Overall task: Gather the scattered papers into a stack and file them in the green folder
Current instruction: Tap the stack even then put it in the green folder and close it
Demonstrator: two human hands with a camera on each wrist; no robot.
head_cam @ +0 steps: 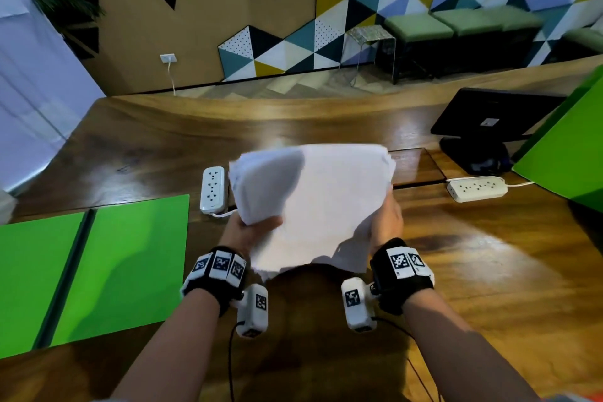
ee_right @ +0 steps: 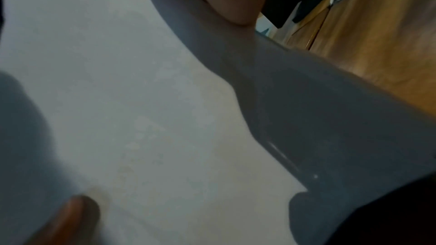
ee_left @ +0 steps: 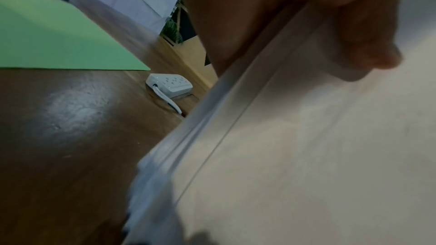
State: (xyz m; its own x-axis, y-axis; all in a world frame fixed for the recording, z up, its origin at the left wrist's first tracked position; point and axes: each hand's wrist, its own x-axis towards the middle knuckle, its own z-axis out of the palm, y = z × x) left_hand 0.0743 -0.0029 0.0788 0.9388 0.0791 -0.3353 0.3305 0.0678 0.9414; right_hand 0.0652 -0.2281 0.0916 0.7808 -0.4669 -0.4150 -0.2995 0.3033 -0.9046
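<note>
Wooden bench (head_cam: 456,271) under both hands. My left hand (head_cam: 248,232) and right hand (head_cam: 386,222) pinch the paper stack (head_cam: 319,202) by its near corners, raised between my fingers. Gathering looks done; filing remains: the green folder (head_cam: 124,264) lies open left of my left fingers.

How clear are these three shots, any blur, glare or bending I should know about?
Head view: the paper stack is motion-smeared between the left hand and the right hand; ceiling glare streaks the wooden table, whose far edge bows from the wide lens. Left wrist view: dim and soft, though the power strip is recognisable. Right wrist view: blurred, half the paper in grey shadow.
</note>
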